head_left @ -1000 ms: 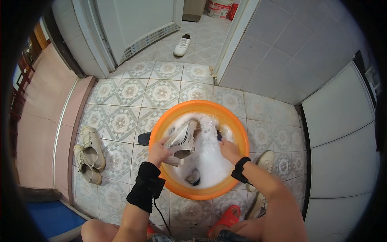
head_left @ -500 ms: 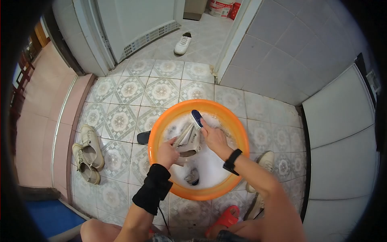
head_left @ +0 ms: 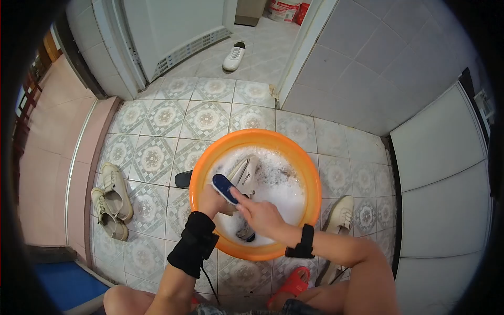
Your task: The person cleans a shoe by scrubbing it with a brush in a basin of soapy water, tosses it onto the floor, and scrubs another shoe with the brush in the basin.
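Observation:
A white shoe (head_left: 251,171) with dark lettering on its side lies tilted in the suds of an orange basin (head_left: 310,173). My left hand (head_left: 208,202) grips it at the near left end, its fingers partly hidden behind the brush. In my right hand (head_left: 264,216) is a scrub brush (head_left: 224,188) with a dark blue back and white bristles, held over the left side of the shoe, close to my left hand. Another shoe (head_left: 245,231), partly sunk in foam, shows dark and grey at the near side of the basin.
A pair of off-white shoes (head_left: 113,199) stands left on the tiled floor, and another off-white shoe (head_left: 341,214) at the right. A dark object (head_left: 183,179) pokes out beside the basin. One white shoe (head_left: 233,56) lies by the doorway. A red slipper (head_left: 295,283) is near my legs.
The brush in my right hand has moved from the far end of the shoe down and left toward my left hand. The shoe's position has shifted slightly.

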Tool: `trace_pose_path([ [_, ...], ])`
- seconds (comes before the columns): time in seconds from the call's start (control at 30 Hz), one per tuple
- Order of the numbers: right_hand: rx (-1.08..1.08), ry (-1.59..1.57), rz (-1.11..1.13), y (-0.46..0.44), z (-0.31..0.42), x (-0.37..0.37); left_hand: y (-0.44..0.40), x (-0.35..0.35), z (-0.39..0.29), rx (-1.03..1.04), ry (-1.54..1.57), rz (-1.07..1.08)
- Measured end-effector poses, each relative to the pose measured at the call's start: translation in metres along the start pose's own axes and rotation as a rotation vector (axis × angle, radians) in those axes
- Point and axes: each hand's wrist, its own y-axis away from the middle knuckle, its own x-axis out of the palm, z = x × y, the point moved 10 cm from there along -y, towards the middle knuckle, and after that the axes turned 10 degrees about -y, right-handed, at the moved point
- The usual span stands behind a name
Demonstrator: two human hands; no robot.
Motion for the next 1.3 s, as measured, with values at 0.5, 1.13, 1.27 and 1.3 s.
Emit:
trace_pose_path([
  [0.5, 0.186, 0.185, -0.022, -0.036, -0.090, -0.023, 0.004, 0.014, 0.007, -0.059, 0.427, 0.102],
  [1.13, 0.057, -0.181, -0.223, -0.010, -0.035, -0.018, 0.013, 0.017, 0.004, -0.289, 0.980, 0.159],
  [1.27, 0.286, 0.122, 0.013, -0.032, -0.078, 0.007, 0.027, 0.039, 0.001, -0.389, 1.052, 0.208],
  [1.3, 0.257, 0.148, 0.000, -0.044, -0.078, 0.002, 0.025, 0.045, -0.009, -0.315, 1.152, 0.260],
])
